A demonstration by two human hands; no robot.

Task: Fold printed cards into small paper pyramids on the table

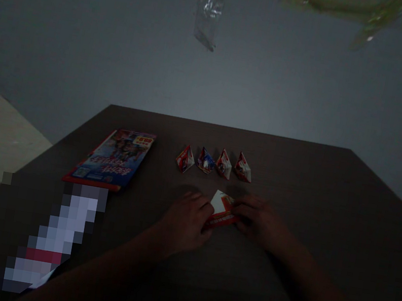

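Between my two hands is a partly folded piece of printed paper (222,210), white at the top with a red and orange band along its lower edge. My left hand (189,223) grips its left side, fingers curled round the edge. On the right side, my right hand (257,219) pinches the paper between thumb and fingers. Just beyond it, several small folded paper boats stand in a row, among them a red one (185,159), a blue one (206,161) and a red and white one (244,168) at the right end.
A stack of colourful printed leaflets (115,156) lies at the left of the dark table (297,172). Nearer me is a blurred-out pale strip (56,234). A grey wall (274,80) rises behind the table, with clear plastic (208,15) hanging above.
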